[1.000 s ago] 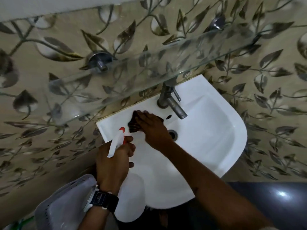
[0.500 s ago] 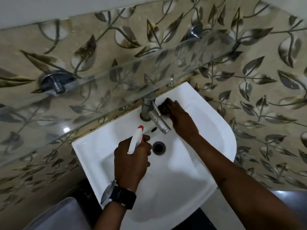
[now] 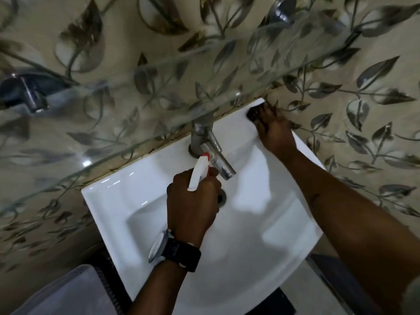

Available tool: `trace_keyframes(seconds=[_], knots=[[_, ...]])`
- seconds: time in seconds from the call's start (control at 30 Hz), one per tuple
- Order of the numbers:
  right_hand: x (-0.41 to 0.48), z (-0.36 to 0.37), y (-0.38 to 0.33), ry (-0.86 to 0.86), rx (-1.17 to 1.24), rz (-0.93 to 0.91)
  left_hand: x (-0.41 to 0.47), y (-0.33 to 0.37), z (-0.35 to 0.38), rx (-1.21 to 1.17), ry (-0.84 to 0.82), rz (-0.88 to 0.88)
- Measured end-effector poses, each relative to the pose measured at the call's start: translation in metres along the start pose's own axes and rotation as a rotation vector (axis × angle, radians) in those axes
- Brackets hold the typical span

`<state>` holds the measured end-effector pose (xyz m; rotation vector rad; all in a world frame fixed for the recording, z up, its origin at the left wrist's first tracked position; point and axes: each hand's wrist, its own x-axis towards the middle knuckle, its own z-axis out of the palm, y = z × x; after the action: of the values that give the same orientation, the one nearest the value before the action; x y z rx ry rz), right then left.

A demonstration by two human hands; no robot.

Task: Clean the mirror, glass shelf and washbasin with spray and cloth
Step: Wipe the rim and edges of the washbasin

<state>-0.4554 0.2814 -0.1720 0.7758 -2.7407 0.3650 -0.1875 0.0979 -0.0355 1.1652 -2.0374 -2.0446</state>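
The white washbasin (image 3: 141,208) fills the middle, fixed to a leaf-patterned tiled wall. My left hand (image 3: 193,201), with a watch on the wrist, hovers over the bowl and grips a white spray bottle (image 3: 198,172) with a red trigger, just in front of the metal tap (image 3: 210,146). My right hand (image 3: 273,130) presses a dark cloth (image 3: 254,113) onto the basin's far right back corner, against the wall. The glass shelf (image 3: 147,83) runs diagonally above the basin. The mirror is out of view.
A chrome shelf bracket (image 3: 27,92) sticks out of the wall at far left, another (image 3: 280,13) at top right. The drain (image 3: 222,197) is partly hidden behind my left hand. A pale ribbed plastic object (image 3: 68,292) sits at lower left.
My right hand has slid the cloth from left of the tap, past the tap, to the basin's right back corner. My left hand with the bottle has come over the bowl near the tap.
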Motion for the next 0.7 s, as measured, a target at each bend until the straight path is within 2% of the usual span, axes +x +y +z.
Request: trace_keyframes(seconds=[0.13,0.27,0.33,0.43,0.47,0.57,0.7], knots=[[-0.01,0.008,-0.055,0.019,0.12,0.072,-0.002,-0.012,0.001,0.02,-0.041,-0.008],[-0.047,0.001,-0.125,-0.021,0.271,-0.25,0.0,-0.026,0.007,0.023,-0.035,-0.047],[-0.052,0.0,-0.125,-0.087,0.278,-0.338,0.0,-0.03,0.01,0.021,-0.044,-0.06],[-0.031,0.0,-0.098,-0.099,0.229,-0.463,-0.007,-0.026,0.011,0.033,-0.048,-0.052],[-0.022,-0.003,-0.086,-0.095,0.221,-0.429,-0.01,-0.025,0.01,0.031,-0.044,-0.048],[0.001,-0.007,-0.032,-0.066,0.11,-0.176,-0.013,-0.024,0.006,0.011,-0.045,-0.035],[0.016,0.01,0.019,-0.225,-0.064,-0.069,-0.009,-0.026,0.002,0.025,-0.033,-0.035]])
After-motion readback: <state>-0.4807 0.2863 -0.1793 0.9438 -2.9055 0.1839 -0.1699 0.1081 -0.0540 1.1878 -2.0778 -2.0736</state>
